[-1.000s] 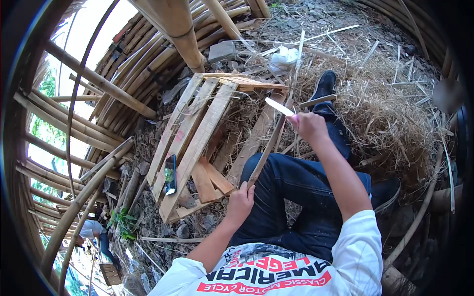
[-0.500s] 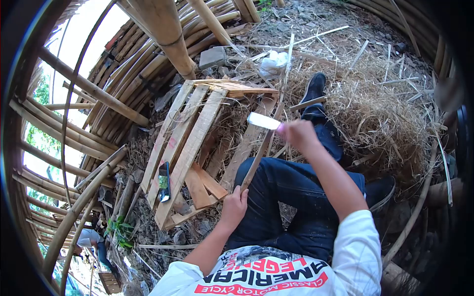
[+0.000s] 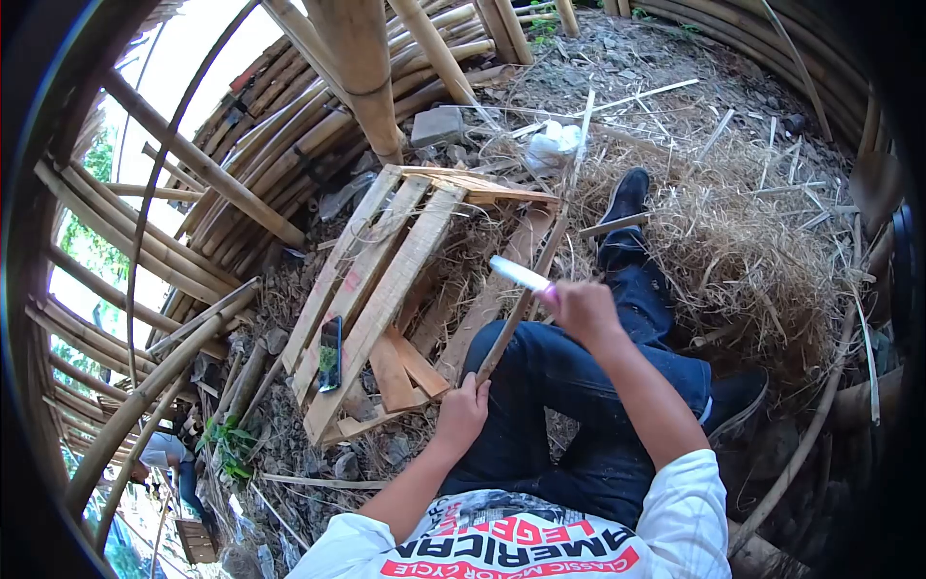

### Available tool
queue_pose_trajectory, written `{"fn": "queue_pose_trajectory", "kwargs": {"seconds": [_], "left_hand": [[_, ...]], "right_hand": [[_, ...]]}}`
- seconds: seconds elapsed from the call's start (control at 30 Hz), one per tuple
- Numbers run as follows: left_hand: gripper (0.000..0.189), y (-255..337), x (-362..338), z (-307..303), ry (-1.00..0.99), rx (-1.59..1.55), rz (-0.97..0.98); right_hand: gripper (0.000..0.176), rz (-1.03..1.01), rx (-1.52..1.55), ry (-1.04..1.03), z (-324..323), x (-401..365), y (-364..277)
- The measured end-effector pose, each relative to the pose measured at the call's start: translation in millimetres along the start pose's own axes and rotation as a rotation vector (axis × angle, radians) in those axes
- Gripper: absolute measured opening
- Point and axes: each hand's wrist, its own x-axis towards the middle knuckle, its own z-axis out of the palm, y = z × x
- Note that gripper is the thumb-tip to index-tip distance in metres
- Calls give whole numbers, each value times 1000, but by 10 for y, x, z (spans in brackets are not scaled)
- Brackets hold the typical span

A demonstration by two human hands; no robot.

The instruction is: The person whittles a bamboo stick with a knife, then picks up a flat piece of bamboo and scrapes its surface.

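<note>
My left hand (image 3: 463,415) is closed round the near end of a long bamboo strip (image 3: 513,325), beside my bent knee. The strip slants up and away from it, past the wooden crate. In my right hand (image 3: 586,311) is the pink handle of a knife with a broad, pale blade (image 3: 518,272). The blade points left and overlaps the strip in this view, well above my left hand. Just left of the strip lies the slatted wooden crate (image 3: 394,280), with a phone (image 3: 330,355) resting on its slats.
Fibrous shavings (image 3: 743,241) are heaped right of my outstretched foot. A white plastic bag (image 3: 553,145) and a grey block (image 3: 437,126) lie beyond the crate. Bamboo poles (image 3: 207,161) frame the left side, where another person (image 3: 174,458) is partly visible in the distance.
The knife has turned, so its blade shows narrower, and my right hand sits slightly lower along the strip. My left hand keeps its hold. The whole view has shifted a little.
</note>
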Motion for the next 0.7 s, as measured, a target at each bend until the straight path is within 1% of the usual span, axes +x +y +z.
{"fn": "queue_pose_trajectory", "kwargs": {"seconds": [0.07,0.1,0.17,0.2,0.23,0.27,0.3,0.33,0.4,0.47,0.5,0.6,0.63,0.7], "left_hand": [[27,29,1,-12,7,-16,4],[26,38,-4,-21,17,-20,23],[26,37,0,-23,28,-10,37],[26,38,-11,-21,35,-6,42],[26,38,-22,-30,33,-6,39],[25,45,-9,-39,20,-7,32],[25,54,16,-43,11,-9,29],[25,54,4,-18,16,-8,38],[25,-19,-27,11,43,-4,86],[24,-33,50,19,38,28,113],[25,13,47,16,19,15,78],[25,45,26,29,-3,-16,13],[25,32,49,19,5,7,35],[25,10,1,-9,-2,34,42]], "right_hand": [[50,-163,19,-84,58,-133,-183],[50,-162,20,-78,47,-123,-178],[48,-283,-33,-138,15,-92,-120],[45,-171,-114,-100,8,32,31],[41,-65,-224,10,38,186,345],[47,122,-212,-8,-195,375,507],[54,361,-275,-73,-402,485,620],[60,521,-278,-71,-335,479,919],[63,514,-212,7,-280,364,1061],[64,517,-49,33,-248,206,938],[63,555,34,56,-198,111,910],[58,544,371,159,-116,-38,849],[58,541,375,160,-104,-16,810],[50,424,584,315,-77,-86,673]]}}
